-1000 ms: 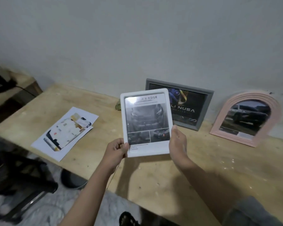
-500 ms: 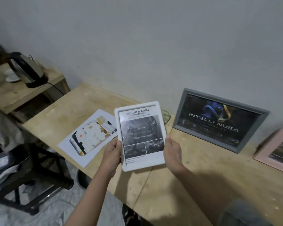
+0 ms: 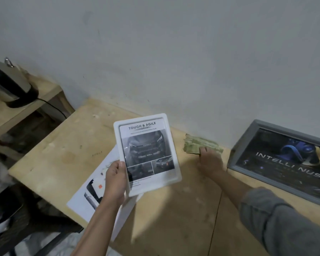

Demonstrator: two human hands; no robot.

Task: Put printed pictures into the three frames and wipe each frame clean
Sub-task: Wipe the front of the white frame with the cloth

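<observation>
The right hand (image 3: pixel 209 159) has come off the white frame (image 3: pixel 147 154) and gone to the green cloth (image 3: pixel 201 144) that lies by the wall, between the white frame and the grey frame (image 3: pixel 281 163). Half a second ago both hands held the white frame by its lower edges; now the left hand (image 3: pixel 115 179) carries it alone, thumb across the front of the left border and fingers behind, holding it tilted above the surface (image 3: pixel 174 218) and over the loose printed sheet (image 3: pixel 89 196). The frame already shows its picture, a car advert headed "TOUGH & AGILE", so the loading step for this one looks done.

The right hand's grip is harder to read: its fingertips lie on the near edge of the cloth and seem to be curling onto it, but motion blur keeps me from saying whether the cloth is grasped or only touched. It has not left the surface.

This shift most likely marks the start of wiping the white frame. The grey frame leans against the wall with a picture inside it. An electric kettle (image 3: pixel 7 84) stands on a lower shelf at the far left.
</observation>
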